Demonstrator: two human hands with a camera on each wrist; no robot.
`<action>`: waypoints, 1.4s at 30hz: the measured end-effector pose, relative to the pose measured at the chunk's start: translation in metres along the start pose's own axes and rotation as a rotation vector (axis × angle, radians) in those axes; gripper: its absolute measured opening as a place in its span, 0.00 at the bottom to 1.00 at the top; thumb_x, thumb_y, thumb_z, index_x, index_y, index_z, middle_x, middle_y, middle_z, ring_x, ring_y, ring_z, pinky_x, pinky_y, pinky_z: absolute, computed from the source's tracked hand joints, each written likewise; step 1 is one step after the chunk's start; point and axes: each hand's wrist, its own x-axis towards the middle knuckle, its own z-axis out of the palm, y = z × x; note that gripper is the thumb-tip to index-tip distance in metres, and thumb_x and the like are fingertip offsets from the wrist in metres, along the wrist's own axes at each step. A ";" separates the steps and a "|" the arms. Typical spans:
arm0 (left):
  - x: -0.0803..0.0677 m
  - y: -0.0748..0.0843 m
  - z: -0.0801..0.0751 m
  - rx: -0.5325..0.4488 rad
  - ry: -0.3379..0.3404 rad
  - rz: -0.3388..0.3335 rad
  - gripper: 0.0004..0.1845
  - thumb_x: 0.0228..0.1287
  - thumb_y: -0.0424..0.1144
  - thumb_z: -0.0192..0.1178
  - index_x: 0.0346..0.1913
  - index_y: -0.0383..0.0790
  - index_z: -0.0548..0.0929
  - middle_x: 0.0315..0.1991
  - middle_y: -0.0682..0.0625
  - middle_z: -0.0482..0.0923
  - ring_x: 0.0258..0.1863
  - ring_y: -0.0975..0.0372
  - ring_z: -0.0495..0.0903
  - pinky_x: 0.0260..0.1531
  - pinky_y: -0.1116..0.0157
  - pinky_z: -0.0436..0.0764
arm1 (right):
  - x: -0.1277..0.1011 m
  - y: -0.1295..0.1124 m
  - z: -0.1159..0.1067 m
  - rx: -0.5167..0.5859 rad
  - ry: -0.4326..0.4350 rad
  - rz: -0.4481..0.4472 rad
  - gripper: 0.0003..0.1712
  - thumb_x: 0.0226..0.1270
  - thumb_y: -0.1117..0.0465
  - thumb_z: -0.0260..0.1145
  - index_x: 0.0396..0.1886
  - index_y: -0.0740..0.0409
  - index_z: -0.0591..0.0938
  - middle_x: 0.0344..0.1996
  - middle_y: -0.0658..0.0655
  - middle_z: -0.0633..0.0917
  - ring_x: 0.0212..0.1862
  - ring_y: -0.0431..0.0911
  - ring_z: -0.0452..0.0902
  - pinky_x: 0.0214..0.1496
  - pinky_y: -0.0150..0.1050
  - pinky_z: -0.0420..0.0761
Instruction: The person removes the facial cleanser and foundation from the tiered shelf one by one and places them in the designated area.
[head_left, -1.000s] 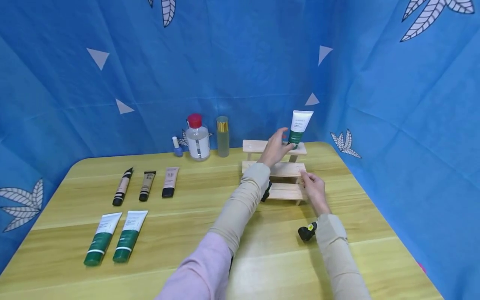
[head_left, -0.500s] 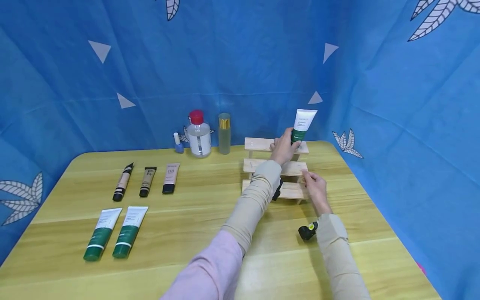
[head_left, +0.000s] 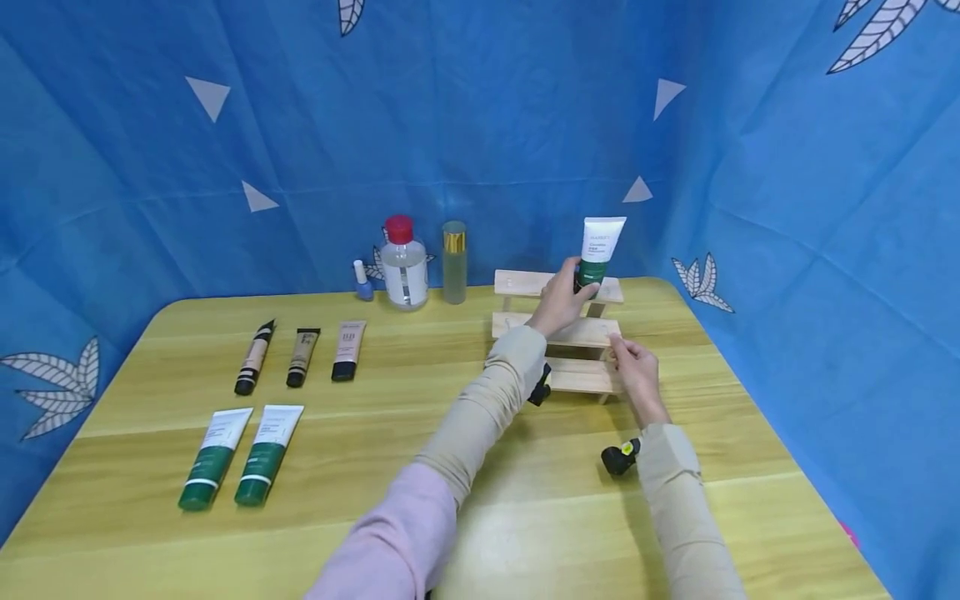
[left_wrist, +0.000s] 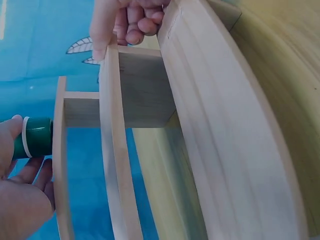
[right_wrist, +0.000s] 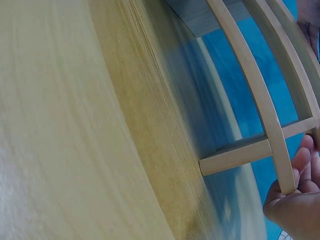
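The left hand (head_left: 558,298) grips the green tube (head_left: 597,255), standing cap-down on the top step of the wooden rack (head_left: 581,333). The right hand (head_left: 636,371) pinches the rack's middle step. The tube looks tall and tippy, so it could fall off onto the table (head_left: 450,467) if the rack wobbles.

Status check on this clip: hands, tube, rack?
Left hand grips green-white tube, upright on top step of wooden rack. Right hand holds rack's middle step. Nothing in the way.

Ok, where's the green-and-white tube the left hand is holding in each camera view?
Head: green-and-white tube upright on the top step, right of centre, held by the left hand.
Left wrist: only its green cap end, left edge.
Right wrist: not in it.
Shared landmark: the wooden step rack.
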 end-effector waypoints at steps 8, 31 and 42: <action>-0.021 -0.003 -0.016 -0.112 -0.017 0.087 0.29 0.70 0.43 0.54 0.69 0.39 0.59 0.55 0.43 0.74 0.54 0.57 0.74 0.51 0.63 0.75 | 0.000 -0.002 -0.001 -0.016 0.004 0.002 0.25 0.69 0.43 0.56 0.42 0.62 0.79 0.26 0.43 0.76 0.32 0.37 0.69 0.33 0.27 0.70; -0.105 -0.025 -0.046 -0.301 -0.019 0.053 0.32 0.65 0.44 0.60 0.69 0.45 0.60 0.47 0.42 0.77 0.45 0.55 0.79 0.47 0.62 0.79 | -0.002 0.002 0.000 -0.012 -0.004 -0.001 0.27 0.69 0.43 0.56 0.46 0.64 0.78 0.27 0.43 0.75 0.33 0.37 0.70 0.35 0.27 0.70; -0.153 -0.040 -0.074 -0.359 0.008 -0.069 0.32 0.64 0.43 0.62 0.68 0.47 0.61 0.47 0.44 0.77 0.44 0.57 0.80 0.41 0.62 0.80 | -0.002 -0.001 -0.001 -0.017 -0.022 0.003 0.29 0.69 0.41 0.55 0.49 0.63 0.78 0.30 0.44 0.76 0.34 0.37 0.69 0.37 0.28 0.70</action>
